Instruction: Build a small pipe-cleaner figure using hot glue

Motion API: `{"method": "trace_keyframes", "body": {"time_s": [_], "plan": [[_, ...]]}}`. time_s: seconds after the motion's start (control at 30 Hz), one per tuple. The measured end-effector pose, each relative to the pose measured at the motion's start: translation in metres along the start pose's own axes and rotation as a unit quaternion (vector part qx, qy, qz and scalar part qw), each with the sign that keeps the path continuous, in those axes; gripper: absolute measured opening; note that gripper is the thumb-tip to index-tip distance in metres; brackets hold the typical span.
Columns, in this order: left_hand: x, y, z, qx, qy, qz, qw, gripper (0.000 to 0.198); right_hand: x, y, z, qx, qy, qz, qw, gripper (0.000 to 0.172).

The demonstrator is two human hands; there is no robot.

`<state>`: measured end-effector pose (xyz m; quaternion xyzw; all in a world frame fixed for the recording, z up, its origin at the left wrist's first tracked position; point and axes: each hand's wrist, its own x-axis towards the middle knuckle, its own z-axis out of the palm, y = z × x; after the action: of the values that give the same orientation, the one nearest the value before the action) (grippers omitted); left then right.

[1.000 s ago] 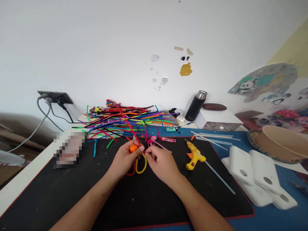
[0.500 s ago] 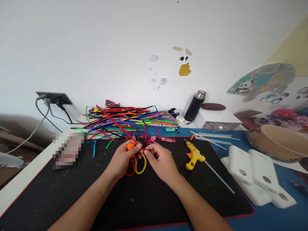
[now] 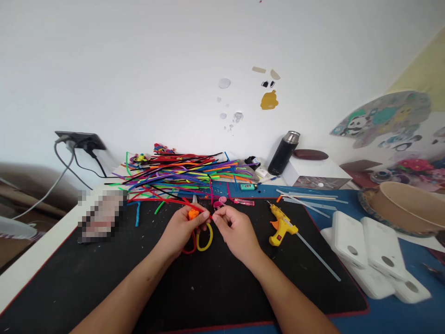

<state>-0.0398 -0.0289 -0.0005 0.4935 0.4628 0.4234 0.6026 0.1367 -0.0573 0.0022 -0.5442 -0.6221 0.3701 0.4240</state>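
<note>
An orange fuzzy ball (image 3: 193, 214) sits at frame centre. A yellow loop (image 3: 205, 240) and a red loop (image 3: 189, 247) curl below it on the black mat. A red pipe cleaner (image 3: 174, 202) stretches left, nearly level.

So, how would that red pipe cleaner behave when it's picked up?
Likely bendy, not stiff: the red pipe cleaner kinks where the left hand and right hand pinch it, while its free end stretches out straight, so it probably keeps a shape. Probably very light, since fingertips alone carry it. The fuzzy-looking surface should resist slipping.
</note>
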Motion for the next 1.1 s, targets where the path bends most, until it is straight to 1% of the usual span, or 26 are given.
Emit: {"method": "trace_keyframes", "body": {"time_s": [0.1, 0.17, 0.23, 0.3, 0.4, 0.57, 0.7, 0.93, 1.1], "plan": [[-0.001, 0.0018, 0.0005, 0.056, 0.015, 0.032, 0.998, 0.034, -0.0012, -0.0033, -0.0012, -0.066, -0.023, -0.02, 0.997, 0.014], [-0.0018, 0.0033, 0.0011, 0.097, 0.009, 0.055, 0.994, 0.032, -0.0021, -0.0036, -0.0007, -0.12, -0.035, -0.039, 0.991, 0.014], [-0.0018, 0.0037, 0.0013, 0.111, 0.001, 0.058, 0.992, 0.032, -0.0029, -0.0024, 0.0005, -0.152, -0.038, -0.047, 0.987, 0.016], [-0.001, 0.0029, 0.0008, 0.093, -0.002, 0.045, 0.995, 0.033, -0.0031, -0.0009, 0.0015, -0.141, -0.035, -0.044, 0.988, 0.014], [0.0009, 0.0011, -0.0004, 0.037, -0.001, 0.029, 0.999, 0.033, -0.0025, 0.0, 0.0018, -0.079, -0.035, -0.026, 0.996, 0.012], [0.001, 0.0021, 0.0, -0.057, 0.007, -0.006, 0.998, 0.036, -0.0005, 0.0002, 0.0025, 0.019, -0.039, -0.006, 0.999, 0.014], [0.0006, 0.0038, 0.0009, -0.081, 0.007, -0.022, 0.996, 0.038, 0.0004, 0.0031, 0.0046, 0.068, -0.018, 0.006, 0.998, 0.015], [0.0007, 0.0021, 0.0007, -0.066, -0.026, -0.025, 0.997, 0.037, 0.0014, 0.005, 0.0047, 0.065, 0.007, 0.01, 0.998, 0.018], [0.0015, -0.0009, 0.0014, -0.065, -0.005, -0.017, 0.998, 0.036, 0.001, 0.0009, 0.002, 0.002, 0.002, -0.003, 1.0, 0.015]]}}
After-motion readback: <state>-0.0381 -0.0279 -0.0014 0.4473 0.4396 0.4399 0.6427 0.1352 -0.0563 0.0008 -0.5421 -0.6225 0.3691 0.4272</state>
